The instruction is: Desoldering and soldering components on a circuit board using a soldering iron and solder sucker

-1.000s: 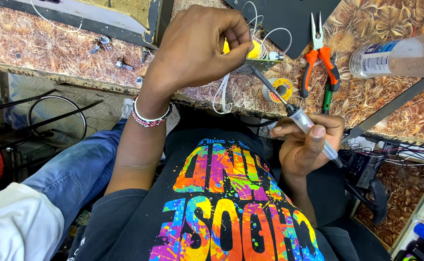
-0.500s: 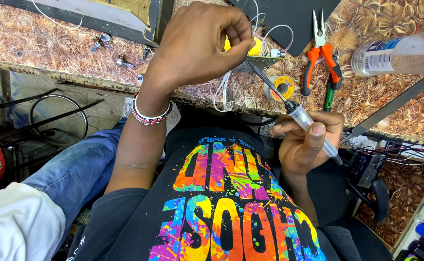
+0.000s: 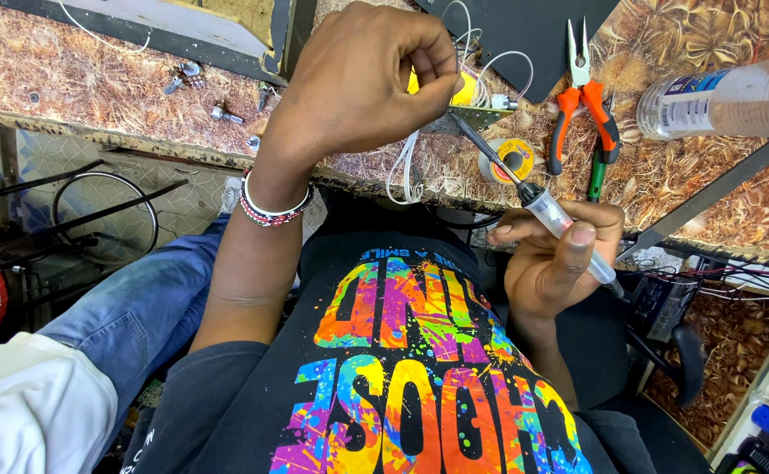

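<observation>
- The brown patterned workbench [image 3: 718,175] is filling the top of the view, its near edge running just above the person's lap.
- A clear plastic bottle [image 3: 726,96] is lying on its side at the right, well apart from both hands.
- The left hand [image 3: 358,83] is hovering over the bench edge with its fingers curled shut, pinching a small green circuit board [image 3: 476,118] whose white wires [image 3: 406,171] are looping down over the edge.
- The right hand [image 3: 555,259] is sitting lower, off the bench, gripping the clear handle of a soldering iron [image 3: 542,206] between thumb and fingers; the dark tip is slanting up to touch the board just beside the left fingertips.
- Orange-handled pliers [image 3: 582,105] are lying just right of the iron's shaft, with a green-handled tool beside them.
- A small solder spool [image 3: 514,158] is resting under the shaft, near the tip.
- Small metal parts [image 3: 222,112] are lying left of the wrist, leaving open bench there.
</observation>
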